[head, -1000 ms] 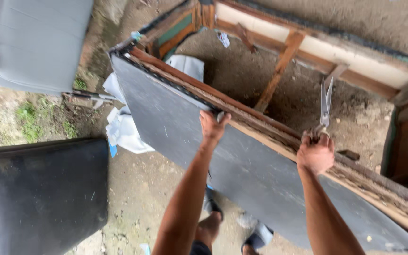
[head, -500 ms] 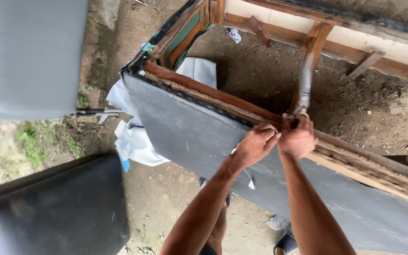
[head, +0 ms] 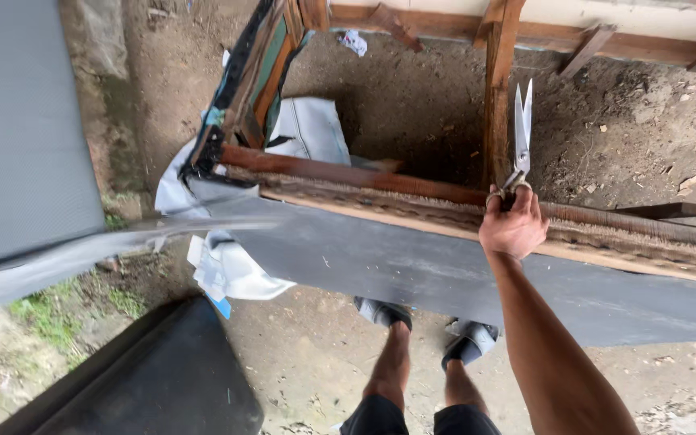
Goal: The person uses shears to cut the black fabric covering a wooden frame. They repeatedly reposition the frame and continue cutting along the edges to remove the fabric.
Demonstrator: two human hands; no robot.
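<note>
Bare dirt ground (head: 412, 105), with patches of grass toward the lower left, lies under a stripped sofa frame (head: 493, 89) tipped on its side. Its inside is open: wooden rails and struts show, and no padding remains between them. Grey covering (head: 445, 274) hangs from the near rail (head: 348, 176) of the frame, attached along the stretch to the right. At the frame's left corner it has come away, and a long loose strip (head: 82, 250) runs out from that corner to the left, blurred. By the look of it, the stripping is partly done: the corner is freed, while most of the panel below the near rail remains to be taken off. White lining (head: 231, 270) lies crumpled on the ground below the corner.

Right hand (head: 513, 225) sits on top of the near rail, closed tight around the handles of a pair of shears (head: 521, 133), whose blades point up and away over the frame's open inside, slightly parted. Left hand is out of view, so I cannot tell what it does or holds. Two feet in grey sandals (head: 469, 342) stand on the dirt just below the hanging covering. Dark cushions (head: 155, 379) rest well left of the frame.
</note>
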